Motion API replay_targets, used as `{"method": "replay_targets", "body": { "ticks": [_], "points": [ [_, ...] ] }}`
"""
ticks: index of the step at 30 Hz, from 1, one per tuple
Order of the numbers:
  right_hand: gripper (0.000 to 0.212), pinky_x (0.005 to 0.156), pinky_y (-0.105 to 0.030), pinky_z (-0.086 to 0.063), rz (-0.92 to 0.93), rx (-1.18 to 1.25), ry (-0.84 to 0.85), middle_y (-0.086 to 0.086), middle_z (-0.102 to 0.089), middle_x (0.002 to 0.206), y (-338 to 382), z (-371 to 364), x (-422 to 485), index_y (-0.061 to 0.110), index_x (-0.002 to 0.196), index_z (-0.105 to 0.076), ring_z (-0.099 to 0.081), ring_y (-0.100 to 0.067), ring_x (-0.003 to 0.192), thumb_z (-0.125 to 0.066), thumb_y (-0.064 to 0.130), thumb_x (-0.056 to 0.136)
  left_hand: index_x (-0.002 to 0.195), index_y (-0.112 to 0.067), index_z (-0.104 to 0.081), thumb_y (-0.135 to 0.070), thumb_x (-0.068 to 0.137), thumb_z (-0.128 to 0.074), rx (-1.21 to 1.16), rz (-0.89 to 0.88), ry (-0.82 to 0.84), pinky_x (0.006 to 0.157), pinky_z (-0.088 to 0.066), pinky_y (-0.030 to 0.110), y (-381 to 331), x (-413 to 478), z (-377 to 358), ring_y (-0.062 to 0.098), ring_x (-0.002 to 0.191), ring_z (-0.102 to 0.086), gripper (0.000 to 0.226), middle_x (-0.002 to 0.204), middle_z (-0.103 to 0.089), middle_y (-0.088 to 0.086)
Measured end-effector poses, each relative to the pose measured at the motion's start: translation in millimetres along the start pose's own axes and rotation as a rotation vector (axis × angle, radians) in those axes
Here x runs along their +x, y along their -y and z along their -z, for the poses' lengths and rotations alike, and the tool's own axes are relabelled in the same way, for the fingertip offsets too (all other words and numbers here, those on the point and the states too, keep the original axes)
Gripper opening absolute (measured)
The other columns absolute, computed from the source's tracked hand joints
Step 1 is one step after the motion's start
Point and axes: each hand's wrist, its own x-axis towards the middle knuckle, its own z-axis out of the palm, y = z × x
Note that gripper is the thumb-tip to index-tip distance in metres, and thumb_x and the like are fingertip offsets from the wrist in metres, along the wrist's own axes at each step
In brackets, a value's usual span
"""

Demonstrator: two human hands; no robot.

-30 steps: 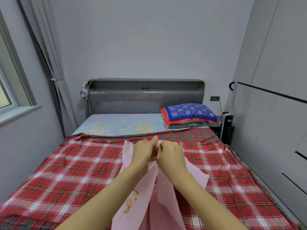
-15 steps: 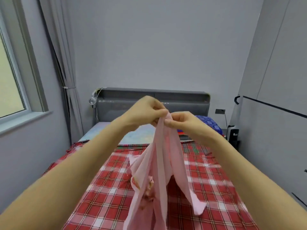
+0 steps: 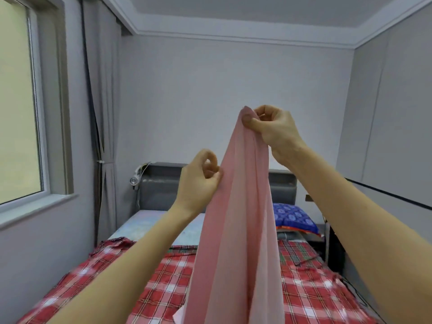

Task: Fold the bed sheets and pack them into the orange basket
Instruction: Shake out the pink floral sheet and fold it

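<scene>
A pink bed sheet [image 3: 236, 230] hangs in a long bunch in front of me, lifted high above the bed. My right hand [image 3: 273, 130] pinches its top end between thumb and fingers. Lower and to the left, my left hand [image 3: 198, 181] has curled fingers pinching the sheet's left edge. A red plaid sheet [image 3: 149, 284] lies spread over the bed below. The orange basket is not in view.
A blue patterned pillow [image 3: 294, 217] lies at the head of the bed on the right, before a grey headboard [image 3: 159, 185]. The window [image 3: 18, 101] and a grey curtain [image 3: 102, 113] are on the left, a wardrobe wall [image 3: 397, 136] on the right.
Both hands have lifted the pink sheet from the bed to well above it. The hands, together before, have separated: the right stays at the top, the left has slid down the edge.
</scene>
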Motion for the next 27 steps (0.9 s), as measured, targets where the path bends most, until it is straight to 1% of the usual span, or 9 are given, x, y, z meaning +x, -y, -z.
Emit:
{"method": "replay_targets", "body": {
  "ticks": [2, 4, 6, 10, 12, 15, 17, 22, 27],
  "points": [
    [0.020, 0.063, -0.028, -0.044, 0.000, -0.024, -0.031, -0.001, -0.054, 0.066, 0, -3, -2, 0.016, 0.067, -0.059, -0.052, -0.015, 0.065, -0.072, 0.014, 0.082, 0.067, -0.021, -0.058, 0.008, 0.075, -0.060, 0.070, -0.040, 0.002, 0.056, -0.043, 0.015, 2, -13, -5, 0.003, 0.057, -0.057, 0.031, 0.062, -0.062, -0.009],
    [0.021, 0.065, -0.031, -0.046, 0.000, -0.070, -0.060, -0.003, -0.055, 0.069, -2, -6, -5, 0.015, 0.067, -0.058, -0.052, -0.017, 0.069, -0.072, 0.016, 0.083, 0.075, -0.015, -0.069, 0.006, 0.075, -0.056, 0.088, -0.004, 0.010, 0.058, -0.044, 0.012, 2, -29, -9, -0.002, 0.060, -0.059, 0.025, 0.064, -0.064, -0.013],
    [0.022, 0.066, -0.033, -0.046, 0.003, -0.122, -0.098, -0.003, -0.054, 0.069, -5, -7, -7, 0.016, 0.067, -0.058, -0.052, -0.018, 0.069, -0.072, 0.018, 0.083, 0.081, -0.013, -0.073, -0.002, 0.076, -0.051, 0.054, 0.043, 0.016, 0.056, -0.042, 0.009, -2, -47, -12, -0.001, 0.061, -0.059, 0.024, 0.066, -0.066, -0.013],
    [0.024, 0.062, -0.030, -0.044, -0.002, -0.166, -0.173, 0.000, -0.053, 0.065, -2, -6, -6, 0.017, 0.064, -0.055, -0.051, -0.016, 0.064, -0.072, 0.019, 0.081, 0.061, -0.011, -0.061, -0.027, 0.077, -0.059, 0.102, 0.007, 0.001, 0.053, -0.041, 0.024, 6, -75, -25, 0.017, 0.057, -0.054, 0.022, 0.057, -0.060, -0.001],
    [0.023, 0.061, -0.029, -0.044, 0.000, -0.182, -0.202, 0.000, -0.053, 0.064, 1, -4, -7, 0.018, 0.064, -0.054, -0.051, -0.016, 0.064, -0.072, 0.018, 0.080, 0.058, -0.005, -0.054, -0.026, 0.076, -0.062, 0.193, 0.009, 0.004, 0.050, -0.037, 0.028, 14, -86, -33, 0.019, 0.052, -0.047, 0.029, 0.053, -0.055, 0.003],
    [0.023, 0.063, -0.029, -0.044, -0.005, -0.159, -0.211, -0.005, -0.053, 0.070, 7, 4, -10, 0.017, 0.065, -0.054, -0.051, -0.017, 0.065, -0.071, 0.014, 0.080, 0.057, -0.002, -0.051, -0.014, 0.078, -0.067, 0.186, 0.088, -0.040, 0.048, -0.029, 0.020, 18, -96, -35, 0.014, 0.048, -0.035, 0.029, 0.050, -0.048, 0.005],
    [0.022, 0.059, -0.023, -0.046, -0.024, -0.103, -0.205, -0.006, -0.054, 0.071, 10, 12, -13, 0.016, 0.066, -0.055, -0.053, -0.015, 0.063, -0.070, 0.011, 0.081, 0.058, -0.004, -0.059, -0.012, 0.076, -0.071, 0.110, 0.207, -0.070, 0.049, -0.034, 0.020, 21, -97, -32, 0.012, 0.050, -0.043, 0.023, 0.053, -0.056, 0.004],
    [0.022, 0.045, -0.013, -0.041, -0.073, 0.031, -0.208, 0.001, -0.056, 0.065, 12, 28, -16, 0.015, 0.069, -0.055, -0.055, -0.005, 0.050, -0.070, 0.008, 0.083, 0.061, -0.014, -0.071, -0.016, 0.075, -0.075, -0.015, 0.409, -0.036, 0.063, -0.053, 0.035, 32, -109, -30, 0.020, 0.063, -0.066, 0.015, 0.060, -0.069, 0.000],
    [0.021, 0.049, -0.016, -0.043, -0.121, 0.077, -0.206, 0.002, -0.058, 0.069, 7, 44, -18, 0.016, 0.070, -0.055, -0.056, -0.008, 0.058, -0.070, 0.011, 0.085, 0.063, -0.015, -0.074, -0.017, 0.072, -0.080, -0.083, 0.601, 0.015, 0.069, -0.058, 0.037, 53, -121, -39, 0.018, 0.066, -0.069, 0.011, 0.064, -0.071, -0.001]
  ]
}}
